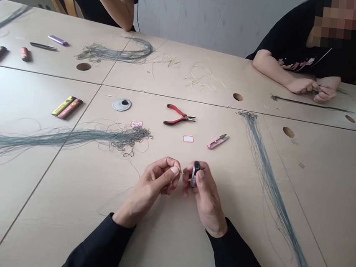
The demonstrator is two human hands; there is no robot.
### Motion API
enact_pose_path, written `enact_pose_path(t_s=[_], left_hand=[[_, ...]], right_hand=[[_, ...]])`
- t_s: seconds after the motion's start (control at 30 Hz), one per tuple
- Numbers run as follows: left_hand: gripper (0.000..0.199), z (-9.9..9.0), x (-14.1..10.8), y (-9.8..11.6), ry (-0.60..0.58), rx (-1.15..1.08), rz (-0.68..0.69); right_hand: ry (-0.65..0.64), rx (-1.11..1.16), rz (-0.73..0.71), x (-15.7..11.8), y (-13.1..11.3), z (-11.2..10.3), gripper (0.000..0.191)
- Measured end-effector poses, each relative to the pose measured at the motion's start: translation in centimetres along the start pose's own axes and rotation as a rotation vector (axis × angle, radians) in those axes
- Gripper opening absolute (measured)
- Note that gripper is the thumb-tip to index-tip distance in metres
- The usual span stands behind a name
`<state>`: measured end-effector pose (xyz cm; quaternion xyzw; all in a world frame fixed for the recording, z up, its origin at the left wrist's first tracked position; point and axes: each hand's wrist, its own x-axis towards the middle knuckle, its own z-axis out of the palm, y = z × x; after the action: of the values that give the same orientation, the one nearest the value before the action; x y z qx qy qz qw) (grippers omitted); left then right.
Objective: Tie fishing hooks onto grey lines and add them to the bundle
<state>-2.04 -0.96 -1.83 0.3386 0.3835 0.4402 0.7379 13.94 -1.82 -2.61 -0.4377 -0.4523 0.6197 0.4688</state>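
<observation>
My left hand (157, 186) is closed in a pinch on a thin fishing line, whose small dark tip shows between the thumb and forefinger. A faint loop of line lies on the table by the left wrist. Close beside it, my right hand (205, 190) is wrapped round a dark lighter (194, 175), held upright with the thumb near its top; no flame shows. To the left stretches a bundle of blue-green lines (80, 136) with hooks massed at one end. Another bundle of hooked lines (268, 180) runs down the table on the right.
Ahead lie red-handled pliers (179, 117), pink thread snips (218, 141), a small label (188, 139) and a round grey cap (121, 104). Two lighters (67, 107) sit at left. Across the table (160, 249), two people sit; one person's hands (314, 90) work on lines.
</observation>
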Motion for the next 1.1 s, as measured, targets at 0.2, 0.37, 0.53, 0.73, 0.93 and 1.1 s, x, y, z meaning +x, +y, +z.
enact_pose_path(t_s=[0.2,0.37,0.53,0.73,0.93,1.1], left_hand=[[0.025,0.06,0.22,0.16,0.011,0.009,0.022],[0.025,-0.08,0.27,0.11,0.011,0.038,0.023],[0.027,0.05,0.20,0.10,-0.006,0.102,0.023],[0.027,0.34,0.10,0.17,0.001,0.164,0.041],[0.028,0.41,0.05,0.26,0.015,0.188,0.033],[0.024,0.60,0.14,0.36,-0.014,0.169,0.050]], right_hand=[[0.040,-0.112,0.116,-0.09,-0.27,-0.27,0.041],[0.043,-0.149,0.090,-0.20,0.12,-0.43,0.059],[0.031,-0.176,0.115,-0.20,-0.27,-0.22,0.054],[0.031,-0.279,0.082,-0.30,-0.40,0.04,0.050],[0.063,-0.304,0.090,-0.30,0.01,0.04,0.051],[0.066,-0.287,0.106,-0.32,0.06,0.17,0.050]])
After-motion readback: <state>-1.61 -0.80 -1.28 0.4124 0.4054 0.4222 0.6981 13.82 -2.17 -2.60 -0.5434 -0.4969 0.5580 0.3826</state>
